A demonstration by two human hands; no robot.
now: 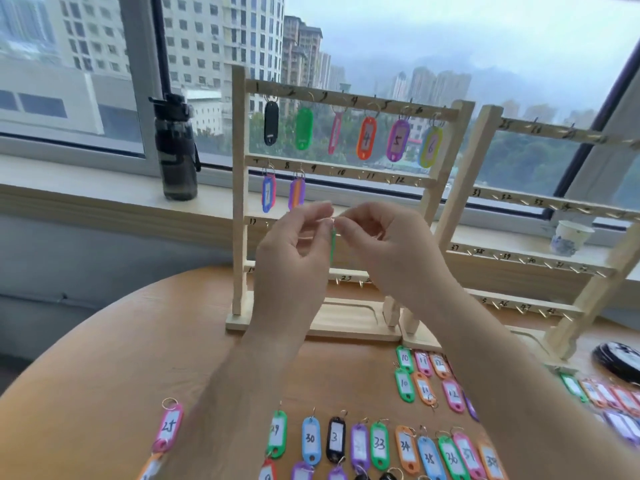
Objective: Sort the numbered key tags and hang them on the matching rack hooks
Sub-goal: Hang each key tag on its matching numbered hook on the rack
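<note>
My left hand (298,242) and my right hand (377,237) meet in front of the near wooden rack (239,202), both pinching the ring of a green key tag (333,245) that hangs edge-on between them. The tag's number is hidden. On the rack's top bar hang tags up to the yellow-green tag 6 (430,147). Two tags hang on the second bar, a blue tag 7 (268,194) and a purple-orange one (296,194). Several numbered tags (380,444) lie in rows on the round wooden table (104,358).
A second wooden rack (485,168) with bare hooks stands to the right. A dark water bottle (175,147) and a white-and-blue cup (569,237) sit on the windowsill. A dark dish (618,358) lies at the table's right edge. More tags (604,393) lie near it.
</note>
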